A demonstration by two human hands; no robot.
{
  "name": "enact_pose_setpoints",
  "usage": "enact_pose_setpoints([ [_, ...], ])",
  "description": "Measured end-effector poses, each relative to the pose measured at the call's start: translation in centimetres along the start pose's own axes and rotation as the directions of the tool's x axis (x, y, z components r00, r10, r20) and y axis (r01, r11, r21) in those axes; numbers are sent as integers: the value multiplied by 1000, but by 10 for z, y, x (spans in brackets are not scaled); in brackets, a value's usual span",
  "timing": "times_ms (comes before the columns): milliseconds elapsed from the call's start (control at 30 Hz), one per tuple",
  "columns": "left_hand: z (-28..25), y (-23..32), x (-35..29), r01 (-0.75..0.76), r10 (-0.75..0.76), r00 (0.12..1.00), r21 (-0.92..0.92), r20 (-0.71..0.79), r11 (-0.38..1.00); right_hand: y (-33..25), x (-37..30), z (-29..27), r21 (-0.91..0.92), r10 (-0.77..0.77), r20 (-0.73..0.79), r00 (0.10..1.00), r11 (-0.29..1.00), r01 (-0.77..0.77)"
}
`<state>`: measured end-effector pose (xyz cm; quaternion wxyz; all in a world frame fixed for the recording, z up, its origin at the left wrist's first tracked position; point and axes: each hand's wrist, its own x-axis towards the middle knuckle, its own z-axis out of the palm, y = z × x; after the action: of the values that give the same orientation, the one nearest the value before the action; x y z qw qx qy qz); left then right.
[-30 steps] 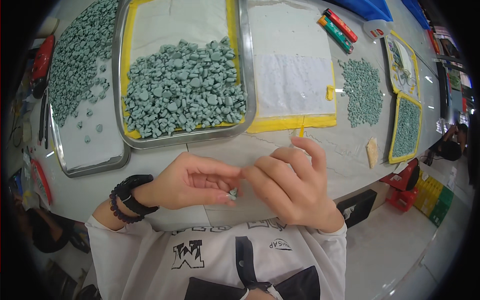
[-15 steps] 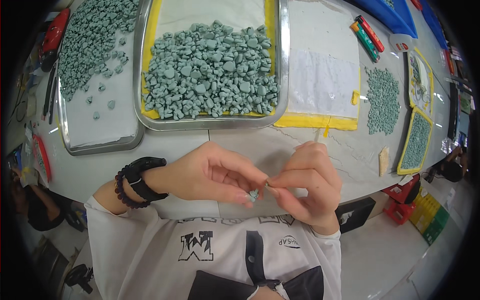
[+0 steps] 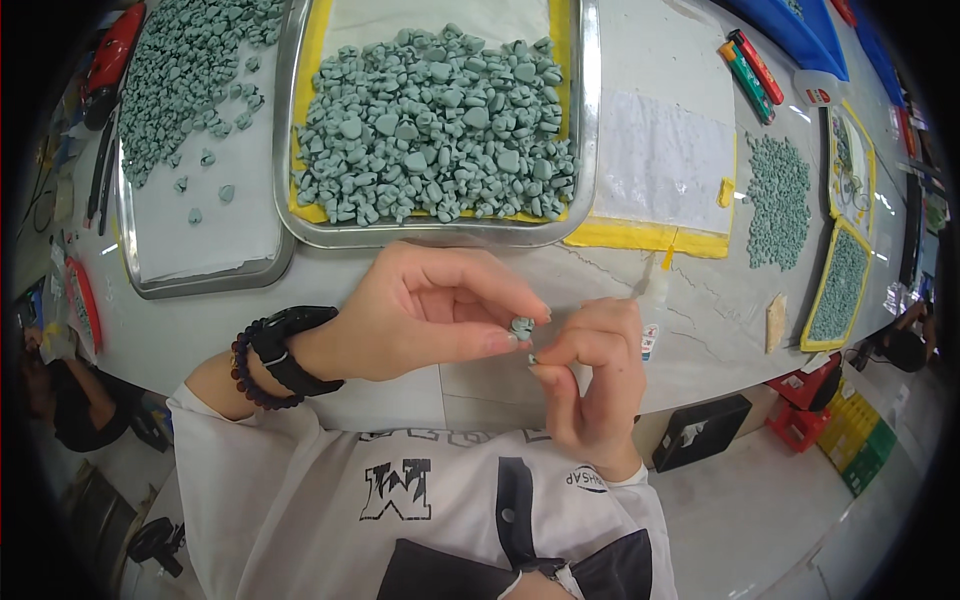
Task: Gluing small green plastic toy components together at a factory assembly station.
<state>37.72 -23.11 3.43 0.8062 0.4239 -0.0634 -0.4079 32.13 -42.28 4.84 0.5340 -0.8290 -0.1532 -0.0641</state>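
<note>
My left hand [image 3: 420, 315] pinches a small grey-green molded piece [image 3: 522, 327] between thumb and forefinger, above the near edge of the table. Close beside it, my right hand [image 3: 597, 370] is closed in a pinch, with a tiny pale bit just showing at the fingertips. What that bit is, I cannot make out. A narrow gap separates the two hands' fingertips. Beyond them, a metal tray [image 3: 440, 236] with a yellow-edged liner holds a heap of similar grey-green pieces [image 3: 430, 130].
At left, a second tray [image 3: 210, 265] holds more such pieces. A small white bottle [image 3: 652, 305] stands beyond my right hand. Further right lie a yellow-edged sheet [image 3: 650, 235], loose small pieces [image 3: 778, 200], a green lighter-like stick [image 3: 745, 78] and a yellow-framed tray [image 3: 808, 325].
Both hands have shifted slightly, the left one upward toward the tray. The fingertips, close together before, are now a little apart. The white bottle has come into sight behind my right hand.
</note>
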Motion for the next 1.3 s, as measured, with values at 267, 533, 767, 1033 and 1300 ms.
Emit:
enact_pose_setpoints([
  [267,3,-5,-2,-178,177,984,200,25,964,-2,-1,8,23,105,-43,994,994,-104],
  [533,2,-3,-4,-231,230,972,399,50,887,-4,0,10,-15,123,-67,990,992,-124],
  [767,3,-2,-4,-206,207,978,355,38,912,-4,0,9,-40,119,-124,985,991,-125],
  [1033,5,-5,-4,-147,154,988,166,-31,975,-2,1,9,-103,-35,-143,989,994,21],
  [1300,3,-4,-4,-163,171,985,233,-17,959,-4,2,8,-183,-62,-132,989,983,37],
])
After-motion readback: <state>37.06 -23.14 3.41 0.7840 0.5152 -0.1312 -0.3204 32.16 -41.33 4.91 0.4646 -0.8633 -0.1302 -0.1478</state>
